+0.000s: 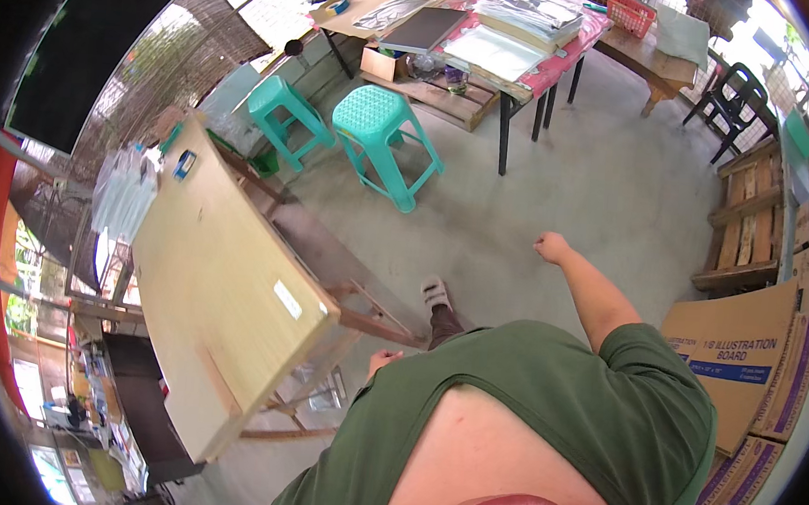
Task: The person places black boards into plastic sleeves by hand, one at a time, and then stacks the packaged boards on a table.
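We see 1 long table [226, 259] standing at our left, its pale yellowish top on a brown wooden frame [379, 326], with 1 white label [287, 300] near the right corner and a brownish patch [220, 380] toward the near end.

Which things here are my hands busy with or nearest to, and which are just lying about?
At hand:
- Left hand, partly hidden: nearest the wooden table
- Right hand: curled, nothing visibly held

Just about:
- Turquoise stools
- Red basket
- Black chair
- Cardboard boxes
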Demonstrator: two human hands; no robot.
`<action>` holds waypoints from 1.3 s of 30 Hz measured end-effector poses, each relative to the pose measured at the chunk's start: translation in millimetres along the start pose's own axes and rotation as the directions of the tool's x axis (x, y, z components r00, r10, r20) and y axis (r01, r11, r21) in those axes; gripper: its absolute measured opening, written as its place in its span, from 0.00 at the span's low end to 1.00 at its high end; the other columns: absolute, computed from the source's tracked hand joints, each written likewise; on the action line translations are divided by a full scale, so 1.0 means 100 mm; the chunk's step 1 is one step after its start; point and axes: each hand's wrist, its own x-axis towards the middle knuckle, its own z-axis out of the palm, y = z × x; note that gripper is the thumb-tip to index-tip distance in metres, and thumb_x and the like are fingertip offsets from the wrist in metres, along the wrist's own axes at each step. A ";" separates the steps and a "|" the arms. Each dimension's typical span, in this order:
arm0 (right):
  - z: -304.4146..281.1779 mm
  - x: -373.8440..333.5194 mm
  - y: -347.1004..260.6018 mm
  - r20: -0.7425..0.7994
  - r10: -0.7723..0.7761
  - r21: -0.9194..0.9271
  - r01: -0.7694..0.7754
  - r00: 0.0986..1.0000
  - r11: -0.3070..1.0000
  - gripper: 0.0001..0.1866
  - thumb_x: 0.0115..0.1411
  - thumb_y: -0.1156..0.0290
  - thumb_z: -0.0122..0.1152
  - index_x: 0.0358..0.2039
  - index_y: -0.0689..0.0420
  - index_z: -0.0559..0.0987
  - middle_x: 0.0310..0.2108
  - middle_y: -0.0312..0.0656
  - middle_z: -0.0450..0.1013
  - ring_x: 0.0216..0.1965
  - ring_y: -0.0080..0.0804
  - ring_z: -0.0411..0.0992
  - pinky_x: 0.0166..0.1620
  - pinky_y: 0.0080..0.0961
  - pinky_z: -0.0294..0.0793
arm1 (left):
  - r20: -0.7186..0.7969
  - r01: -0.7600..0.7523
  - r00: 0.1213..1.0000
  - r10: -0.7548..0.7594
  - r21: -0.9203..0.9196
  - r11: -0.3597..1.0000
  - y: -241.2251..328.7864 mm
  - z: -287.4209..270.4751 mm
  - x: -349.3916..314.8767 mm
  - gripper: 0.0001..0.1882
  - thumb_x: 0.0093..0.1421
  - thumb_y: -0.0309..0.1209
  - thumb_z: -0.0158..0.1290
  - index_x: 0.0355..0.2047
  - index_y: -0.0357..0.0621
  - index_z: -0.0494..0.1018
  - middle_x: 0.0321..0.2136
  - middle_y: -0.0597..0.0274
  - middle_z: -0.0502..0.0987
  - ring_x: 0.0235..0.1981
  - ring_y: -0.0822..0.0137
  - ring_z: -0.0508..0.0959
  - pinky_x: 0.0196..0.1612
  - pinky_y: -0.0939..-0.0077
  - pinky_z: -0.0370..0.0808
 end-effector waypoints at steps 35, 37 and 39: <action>-3.29 4.52 -0.50 -0.796 0.368 0.408 -0.023 0.481 0.913 0.16 0.55 0.68 0.55 0.45 0.55 0.73 0.26 0.39 0.74 0.25 0.26 0.72 0.32 0.25 0.72 | 0.277 -0.125 0.952 0.134 -0.052 0.991 7.54 -0.45 6.69 0.15 0.59 0.36 0.53 0.32 0.32 0.72 0.30 0.52 0.78 0.29 0.62 0.79 0.28 0.70 0.75; -3.51 4.56 -0.55 -0.774 0.446 0.524 0.057 0.450 0.850 0.19 0.55 0.68 0.56 0.48 0.54 0.72 0.25 0.39 0.73 0.25 0.25 0.71 0.32 0.25 0.71 | 0.296 -0.155 0.945 0.141 0.023 0.988 7.85 -0.29 6.81 0.13 0.59 0.34 0.51 0.33 0.33 0.72 0.30 0.53 0.78 0.29 0.62 0.79 0.28 0.71 0.75; -3.61 4.62 -0.56 -0.742 0.572 0.635 0.092 0.351 0.767 0.21 0.55 0.68 0.57 0.50 0.53 0.70 0.24 0.38 0.72 0.24 0.24 0.70 0.32 0.25 0.71 | 0.302 -0.279 0.920 0.249 0.060 0.958 8.18 -0.26 6.97 0.11 0.59 0.32 0.50 0.32 0.34 0.71 0.28 0.55 0.77 0.29 0.63 0.79 0.27 0.73 0.74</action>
